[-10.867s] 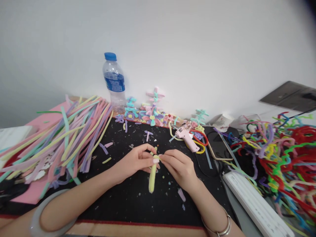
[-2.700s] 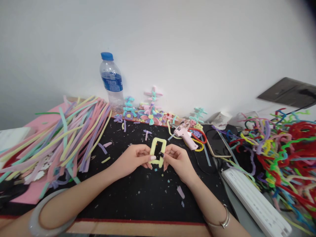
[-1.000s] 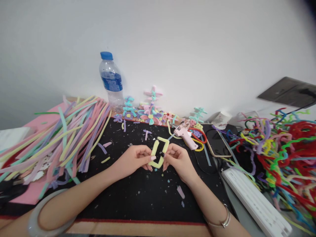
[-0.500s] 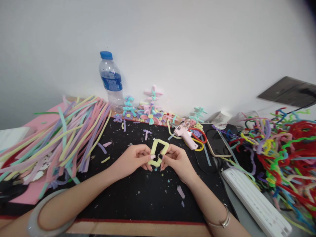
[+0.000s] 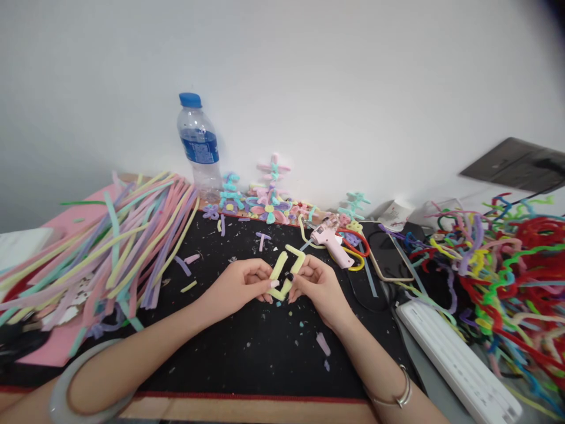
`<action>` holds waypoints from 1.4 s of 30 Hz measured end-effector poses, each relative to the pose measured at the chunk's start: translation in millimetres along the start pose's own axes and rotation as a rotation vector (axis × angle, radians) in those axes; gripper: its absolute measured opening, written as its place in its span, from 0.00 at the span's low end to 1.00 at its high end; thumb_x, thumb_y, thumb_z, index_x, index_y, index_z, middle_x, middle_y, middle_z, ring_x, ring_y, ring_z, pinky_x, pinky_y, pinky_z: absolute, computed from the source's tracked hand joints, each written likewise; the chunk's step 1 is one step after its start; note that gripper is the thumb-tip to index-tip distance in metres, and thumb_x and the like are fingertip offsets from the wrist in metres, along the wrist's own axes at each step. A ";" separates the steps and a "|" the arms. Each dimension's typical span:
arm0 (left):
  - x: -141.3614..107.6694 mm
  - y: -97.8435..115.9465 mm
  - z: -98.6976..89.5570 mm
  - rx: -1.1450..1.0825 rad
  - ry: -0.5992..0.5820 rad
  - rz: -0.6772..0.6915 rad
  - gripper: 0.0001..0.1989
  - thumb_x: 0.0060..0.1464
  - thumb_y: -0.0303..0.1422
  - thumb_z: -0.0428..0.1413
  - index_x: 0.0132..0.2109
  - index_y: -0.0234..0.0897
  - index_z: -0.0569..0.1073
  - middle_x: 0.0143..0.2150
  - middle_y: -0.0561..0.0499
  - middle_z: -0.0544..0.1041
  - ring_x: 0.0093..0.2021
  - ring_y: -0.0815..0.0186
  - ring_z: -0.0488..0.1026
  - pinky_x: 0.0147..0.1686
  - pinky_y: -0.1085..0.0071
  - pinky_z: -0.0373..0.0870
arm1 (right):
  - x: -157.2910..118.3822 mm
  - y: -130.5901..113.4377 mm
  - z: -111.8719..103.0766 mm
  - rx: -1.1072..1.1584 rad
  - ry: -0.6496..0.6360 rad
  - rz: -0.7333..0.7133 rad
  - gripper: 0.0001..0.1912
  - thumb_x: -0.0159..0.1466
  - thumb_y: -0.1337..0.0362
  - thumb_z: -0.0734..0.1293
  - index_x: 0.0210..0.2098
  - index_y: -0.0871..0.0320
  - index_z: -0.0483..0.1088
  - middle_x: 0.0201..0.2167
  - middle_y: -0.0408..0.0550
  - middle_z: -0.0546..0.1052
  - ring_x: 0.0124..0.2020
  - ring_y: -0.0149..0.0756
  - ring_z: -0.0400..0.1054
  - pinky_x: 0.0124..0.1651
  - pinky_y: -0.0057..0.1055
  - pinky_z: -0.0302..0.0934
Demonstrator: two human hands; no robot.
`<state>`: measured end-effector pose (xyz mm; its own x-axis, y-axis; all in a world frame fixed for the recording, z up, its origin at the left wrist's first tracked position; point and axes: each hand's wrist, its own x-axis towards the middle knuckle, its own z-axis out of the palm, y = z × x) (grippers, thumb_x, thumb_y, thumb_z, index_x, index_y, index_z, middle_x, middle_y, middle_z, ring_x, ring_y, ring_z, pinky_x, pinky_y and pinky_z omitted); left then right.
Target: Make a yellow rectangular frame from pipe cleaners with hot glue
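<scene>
A yellow pipe cleaner (image 5: 278,266) is bent into a four-sided frame over the black mat, with a gap at its top left corner. My left hand (image 5: 243,284) pinches its lower left side between thumb and fingers. On the other side, my right hand (image 5: 316,287) grips the right side, its thumb near the lower middle. Beyond the hands lies a small purple T-shaped piece (image 5: 263,239). A pink glue gun (image 5: 331,242) rests to the right behind my right hand.
Pastel pipe cleaners (image 5: 132,241) are heaped at left, brighter ones (image 5: 521,259) at right. A bottle (image 5: 199,147) and pipe cleaner flowers (image 5: 270,209) stand along the wall. A phone (image 5: 391,256) and a white power strip (image 5: 457,359) lie at right.
The yellow frame's top left corner has come apart, its top piece now separate from the left side. Both hands keep their hold, with the right hand shifted very slightly.
</scene>
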<state>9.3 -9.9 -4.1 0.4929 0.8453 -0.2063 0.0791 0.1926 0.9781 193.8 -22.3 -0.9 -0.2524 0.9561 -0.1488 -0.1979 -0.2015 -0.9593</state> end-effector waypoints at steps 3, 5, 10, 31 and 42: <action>0.1 0.4 -0.2 -0.048 0.012 -0.017 0.07 0.48 0.31 0.59 0.35 0.33 0.71 0.28 0.53 0.76 0.28 0.67 0.75 0.31 0.71 0.71 | -0.3 0.9 -0.5 -0.024 0.000 -0.001 0.11 0.54 0.64 0.70 0.28 0.59 0.62 0.18 0.37 0.72 0.18 0.28 0.70 0.23 0.24 0.67; -0.1 1.1 -0.6 -0.069 0.012 -0.033 0.08 0.45 0.30 0.61 0.35 0.33 0.71 0.29 0.53 0.76 0.29 0.67 0.74 0.32 0.71 0.71 | -0.3 1.6 -1.0 -0.037 0.002 -0.003 0.10 0.54 0.64 0.70 0.28 0.59 0.63 0.20 0.39 0.74 0.19 0.28 0.70 0.24 0.24 0.68; -0.9 1.1 -1.6 -0.069 0.012 -0.049 0.09 0.43 0.29 0.62 0.35 0.34 0.73 0.32 0.51 0.78 0.32 0.67 0.74 0.35 0.72 0.69 | -0.6 1.9 -1.1 -0.033 0.004 0.012 0.10 0.54 0.65 0.70 0.30 0.59 0.64 0.22 0.41 0.76 0.20 0.30 0.72 0.26 0.26 0.68; -3.7 3.1 1.0 -0.115 0.057 -0.212 0.14 0.48 0.40 0.60 0.32 0.34 0.66 0.30 0.47 0.81 0.34 0.63 0.79 0.31 0.73 0.73 | -1.9 0.5 -2.2 -0.002 -0.035 -0.003 0.09 0.54 0.62 0.72 0.30 0.61 0.72 0.25 0.44 0.76 0.26 0.30 0.72 0.32 0.27 0.70; -2.8 4.6 1.3 0.025 0.109 -0.152 0.11 0.46 0.35 0.61 0.30 0.34 0.67 0.23 0.50 0.78 0.27 0.64 0.78 0.27 0.72 0.73 | 1.3 -4.5 -9.8 -0.086 0.044 -0.128 0.11 0.57 0.60 0.69 0.37 0.57 0.69 0.24 0.41 0.74 0.17 0.25 0.64 0.19 0.22 0.61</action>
<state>9.4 -12.0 1.0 0.3766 0.8567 -0.3524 0.1676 0.3112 0.9355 203.6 -18.1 0.9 -0.1883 0.9816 -0.0325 -0.1436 -0.0602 -0.9878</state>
